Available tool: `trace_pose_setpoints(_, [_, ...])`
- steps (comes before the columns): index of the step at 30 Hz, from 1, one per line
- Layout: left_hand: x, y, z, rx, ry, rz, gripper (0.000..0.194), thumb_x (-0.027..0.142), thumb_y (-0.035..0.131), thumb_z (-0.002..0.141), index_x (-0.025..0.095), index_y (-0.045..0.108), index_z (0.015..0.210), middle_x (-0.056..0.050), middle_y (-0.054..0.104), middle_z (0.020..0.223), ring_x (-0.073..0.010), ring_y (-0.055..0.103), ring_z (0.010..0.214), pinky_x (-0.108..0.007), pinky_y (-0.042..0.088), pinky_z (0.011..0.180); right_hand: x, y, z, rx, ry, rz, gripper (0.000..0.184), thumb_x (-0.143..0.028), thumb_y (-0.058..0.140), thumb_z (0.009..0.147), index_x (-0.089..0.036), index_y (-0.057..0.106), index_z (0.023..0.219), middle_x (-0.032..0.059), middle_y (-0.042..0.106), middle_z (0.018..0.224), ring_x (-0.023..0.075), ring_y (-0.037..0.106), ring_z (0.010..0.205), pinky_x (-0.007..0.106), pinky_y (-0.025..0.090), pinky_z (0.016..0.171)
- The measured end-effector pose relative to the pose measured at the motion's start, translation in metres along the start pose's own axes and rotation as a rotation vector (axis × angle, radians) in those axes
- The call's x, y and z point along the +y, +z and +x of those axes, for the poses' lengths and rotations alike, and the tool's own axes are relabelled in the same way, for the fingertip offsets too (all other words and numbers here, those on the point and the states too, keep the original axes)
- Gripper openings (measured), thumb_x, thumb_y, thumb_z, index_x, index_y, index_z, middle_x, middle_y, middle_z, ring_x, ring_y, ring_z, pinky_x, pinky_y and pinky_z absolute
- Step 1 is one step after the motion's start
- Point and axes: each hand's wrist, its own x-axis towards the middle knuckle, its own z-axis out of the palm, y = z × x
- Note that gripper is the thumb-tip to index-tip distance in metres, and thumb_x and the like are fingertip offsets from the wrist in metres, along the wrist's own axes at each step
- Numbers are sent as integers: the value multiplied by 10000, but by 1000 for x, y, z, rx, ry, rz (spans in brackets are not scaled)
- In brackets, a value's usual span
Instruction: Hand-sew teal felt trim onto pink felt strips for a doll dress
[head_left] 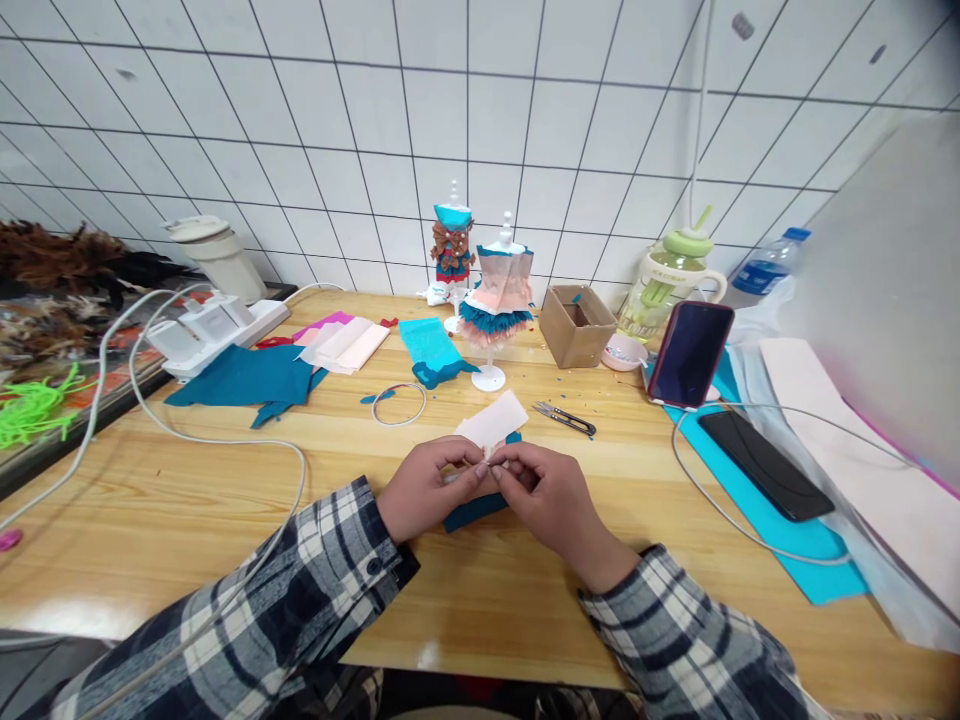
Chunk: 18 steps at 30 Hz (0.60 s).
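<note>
My left hand (429,485) and my right hand (546,492) meet over the wooden table (225,540), both with fingers pinched together. Between them they hold a pale pink strip of cloth (495,420) that sticks out away from me, with a teal piece of cloth (474,510) lying under the hands. Whether a needle or thread is in the fingers is too small to see. Small thread snips (564,418) lie just beyond my right hand.
Two small dress forms (496,290) with doll dresses stand at the back. Teal and pink cloth (247,378), a wire ring (399,404), a cardboard box (576,325), a propped phone (690,352), a flat phone (765,465), a drink cup (667,285) and white cables (225,440) lie around.
</note>
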Motion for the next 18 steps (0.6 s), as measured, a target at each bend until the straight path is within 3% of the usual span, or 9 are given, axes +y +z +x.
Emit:
trace_pose_setpoints(7, [-4,1,-1,2,-76,17,254,370,576,858,155,692,790,-51,714,793,-172,635,757,-254,497,714,-1,1,0,-24,-49,0,161,-192,602,803,-217,726,903,-27,638,646,100,518,552,211,376,542])
trace_pose_setpoints(18, [-5,2,0,5,-67,-37,212,310,568,840,145,694,800,-59,718,812,-175,657,772,-263,511,734,-5,3,-4,2,-81,-49,179,-219,594,835,-245,745,929,-11,714,737,116,560,586,228,403,590])
